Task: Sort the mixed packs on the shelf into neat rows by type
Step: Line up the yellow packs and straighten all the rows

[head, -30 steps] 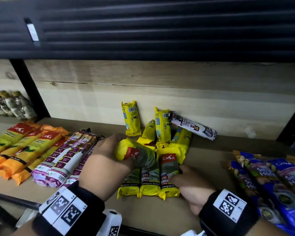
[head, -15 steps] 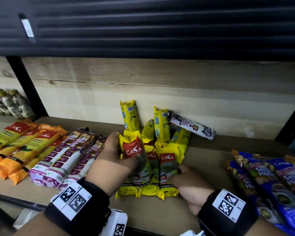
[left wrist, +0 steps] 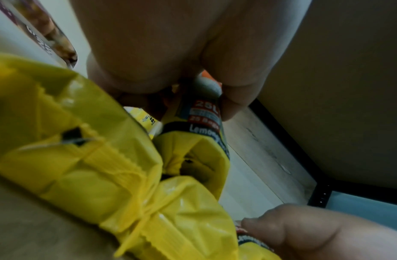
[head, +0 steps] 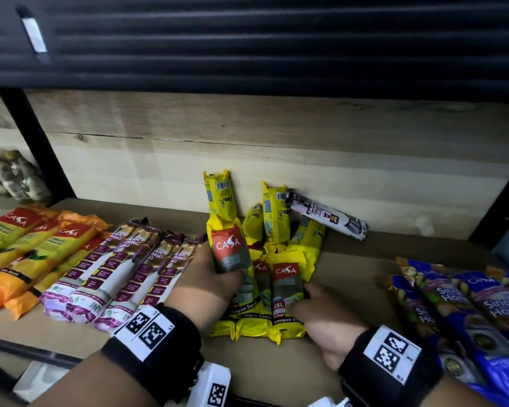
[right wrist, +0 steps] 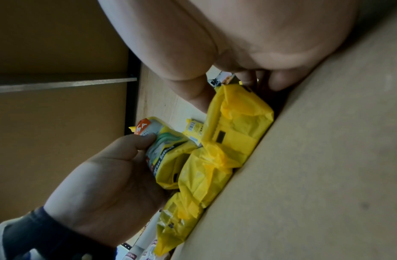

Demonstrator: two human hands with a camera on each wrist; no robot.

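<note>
My left hand [head: 215, 277] grips a yellow CASA pack [head: 231, 251], label up and pointing toward the back wall, above the left end of a short row of yellow packs [head: 259, 321]. In the left wrist view my fingers [left wrist: 233, 98] wrap that pack [left wrist: 202, 123]. My right hand [head: 315, 306] holds the rightmost yellow pack [head: 287, 289] of the row, thumb on one side and fingers on the other [right wrist: 248, 79]. More yellow packs [head: 275, 212] lean in a loose heap at the back wall, with a white draw-string pack [head: 326, 214] lying among them.
Orange packs [head: 27, 251] and purple-white draw-string packs [head: 115, 268] lie in rows to the left. Blue nut packs [head: 467, 306] are piled on the right. Bottles [head: 9, 174] stand beyond the black post [head: 36, 142]. Bare shelf board [head: 350, 268] shows right of the yellow row.
My left hand turned the yellow pack from crosswise to lengthwise, label up, and brought it over the left of the yellow row. The right hand stayed on the rightmost pack.
</note>
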